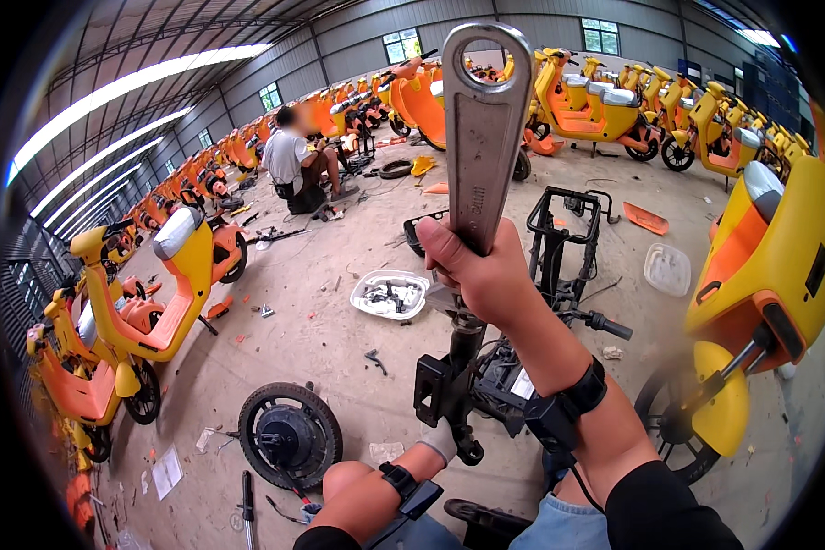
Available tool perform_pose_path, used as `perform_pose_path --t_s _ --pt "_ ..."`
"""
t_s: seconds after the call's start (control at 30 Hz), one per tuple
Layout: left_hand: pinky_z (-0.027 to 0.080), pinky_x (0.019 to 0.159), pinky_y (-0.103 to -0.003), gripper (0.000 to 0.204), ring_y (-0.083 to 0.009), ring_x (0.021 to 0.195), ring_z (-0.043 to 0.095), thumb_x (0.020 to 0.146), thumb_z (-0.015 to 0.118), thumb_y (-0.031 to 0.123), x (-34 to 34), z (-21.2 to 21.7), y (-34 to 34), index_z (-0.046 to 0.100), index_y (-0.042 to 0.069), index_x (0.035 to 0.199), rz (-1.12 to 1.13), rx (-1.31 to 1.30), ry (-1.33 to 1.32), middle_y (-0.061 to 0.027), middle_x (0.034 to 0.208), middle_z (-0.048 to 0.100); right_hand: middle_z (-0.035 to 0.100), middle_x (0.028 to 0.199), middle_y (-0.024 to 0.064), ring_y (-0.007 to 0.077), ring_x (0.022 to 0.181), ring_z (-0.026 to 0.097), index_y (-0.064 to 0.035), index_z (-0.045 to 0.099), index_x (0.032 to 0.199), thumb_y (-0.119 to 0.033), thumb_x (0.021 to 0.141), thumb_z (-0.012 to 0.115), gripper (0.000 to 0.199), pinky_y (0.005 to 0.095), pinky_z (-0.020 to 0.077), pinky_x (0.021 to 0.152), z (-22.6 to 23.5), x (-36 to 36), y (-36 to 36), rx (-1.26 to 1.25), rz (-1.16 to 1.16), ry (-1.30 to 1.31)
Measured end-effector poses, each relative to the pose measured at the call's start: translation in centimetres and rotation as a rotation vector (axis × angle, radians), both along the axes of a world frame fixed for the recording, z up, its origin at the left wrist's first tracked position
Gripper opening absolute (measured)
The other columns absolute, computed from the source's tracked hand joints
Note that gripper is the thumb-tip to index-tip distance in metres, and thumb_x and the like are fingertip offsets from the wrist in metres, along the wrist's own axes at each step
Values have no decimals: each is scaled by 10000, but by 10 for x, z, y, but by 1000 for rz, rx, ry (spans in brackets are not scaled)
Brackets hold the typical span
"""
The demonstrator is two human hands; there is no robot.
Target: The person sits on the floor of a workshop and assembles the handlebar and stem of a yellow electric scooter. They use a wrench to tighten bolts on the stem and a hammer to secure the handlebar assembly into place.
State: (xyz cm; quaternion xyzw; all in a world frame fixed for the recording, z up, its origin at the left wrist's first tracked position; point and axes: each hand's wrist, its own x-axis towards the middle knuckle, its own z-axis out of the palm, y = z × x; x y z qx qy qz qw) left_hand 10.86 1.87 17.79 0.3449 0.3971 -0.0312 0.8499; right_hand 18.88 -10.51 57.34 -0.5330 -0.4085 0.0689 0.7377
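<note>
My right hand (481,266) is closed round the shank of a large metal wrench (486,137), whose ringed end points up. Its lower end meets the top of a black steering tube (465,339) on a stripped scooter frame (550,266). Low on that tube, beside a black bracket (434,390), my left hand (442,440) reaches in, with something pale grey covering it. The tube and bracket hide its fingers, so its grip cannot be made out. Dark straps with small boxes circle both my wrists.
A wheel with a hub motor (289,435) lies left of my knees, near a black-handled tool (247,504). Ahead is a white tub of small parts (390,295). Yellow-orange scooters stand left (156,293) and close right (770,284). A person (298,160) sits farther off.
</note>
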Motion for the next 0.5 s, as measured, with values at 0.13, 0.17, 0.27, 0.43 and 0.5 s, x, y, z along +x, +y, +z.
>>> perform_pose_path --t_s 0.13,0.17,0.27,0.43,0.5 --pt "488 565 -461 547 -307 624 586 968 282 554 0 -5 -1 592 109 1042 4 13 25 -127 733 579 492 601 -30 58 570 420 -27 592 705 -489 904 656 508 252 332 510 -1 9 2 2 14 20" --pt "487 561 -460 550 -305 622 586 968 281 556 0 -5 -4 591 109 1042 20 11 45 -127 733 579 475 583 -35 56 551 409 -29 586 695 -505 902 650 523 254 318 497 -1 11 1 -10 15 27" --pt "484 551 -457 550 -303 619 586 969 276 554 -4 -5 -4 591 108 1041 62 32 71 -127 732 580 449 553 -42 54 527 390 -33 576 680 -527 901 640 545 257 295 479 -1 12 1 -10 1 52" --pt "482 538 -450 546 -301 616 585 972 269 543 -4 9 -8 591 107 1038 61 21 82 -127 728 580 453 552 -39 58 536 399 -31 578 687 -529 907 629 547 260 309 493 -5 15 5 17 -84 48" --pt "481 533 -448 545 -301 614 585 973 266 538 -6 17 -10 591 106 1037 65 17 94 -126 727 580 473 580 -32 57 550 414 -26 589 767 -501 918 625 500 256 326 500 -6 15 8 43 -109 21"
